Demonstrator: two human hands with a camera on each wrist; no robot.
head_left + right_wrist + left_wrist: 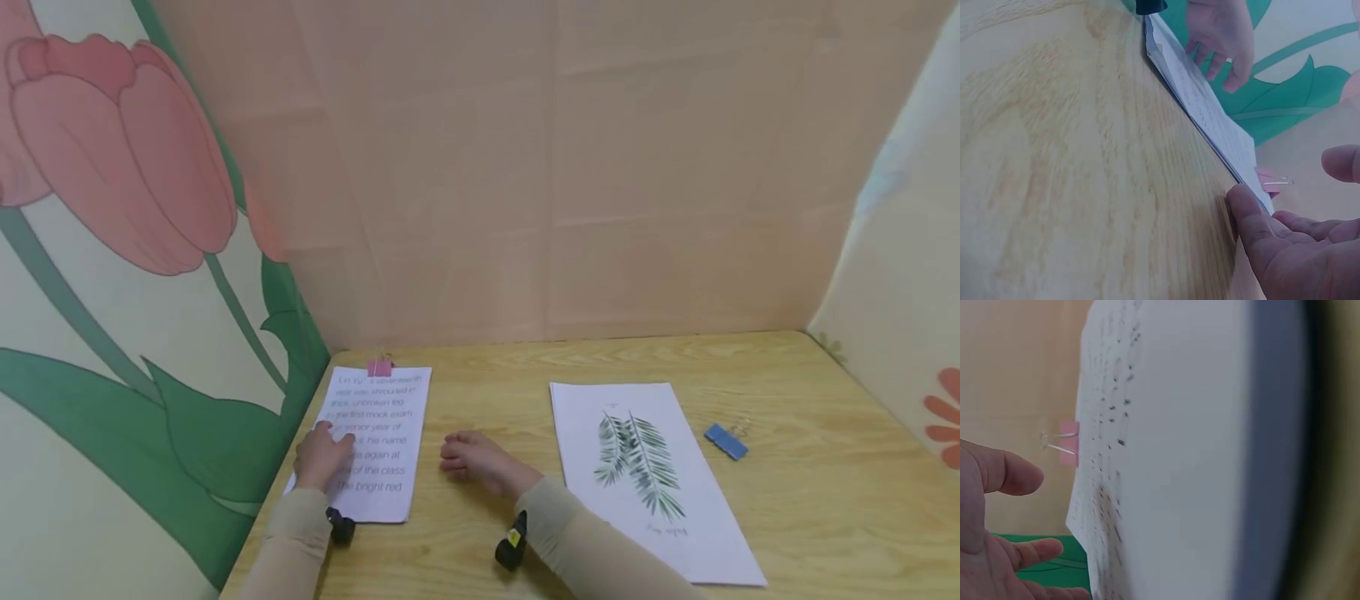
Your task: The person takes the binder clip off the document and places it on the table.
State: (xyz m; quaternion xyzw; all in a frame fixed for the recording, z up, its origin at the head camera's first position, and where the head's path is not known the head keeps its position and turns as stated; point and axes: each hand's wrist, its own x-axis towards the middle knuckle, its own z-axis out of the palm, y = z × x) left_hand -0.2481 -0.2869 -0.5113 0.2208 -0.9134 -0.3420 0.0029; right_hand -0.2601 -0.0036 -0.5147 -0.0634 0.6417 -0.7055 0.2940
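From here I can't read some words at eight o'clock on the printed pages (378, 454) — the left grip (324, 458) hides them. The caption (666, 530) at six o'clock on the leaf picture (647, 458) is too small. My right-wrist view cuts off the right grip (1304, 253) at four o'clock — my left-wrist view blurs the printed pages toward three.

Free tabletop (491, 387) beyond right fingers (454, 463), between text sheets (382, 442) and drawing (641, 458)

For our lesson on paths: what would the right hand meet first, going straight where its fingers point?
Likely the clipped text pages, at their right edge, though the right hand may pass above.
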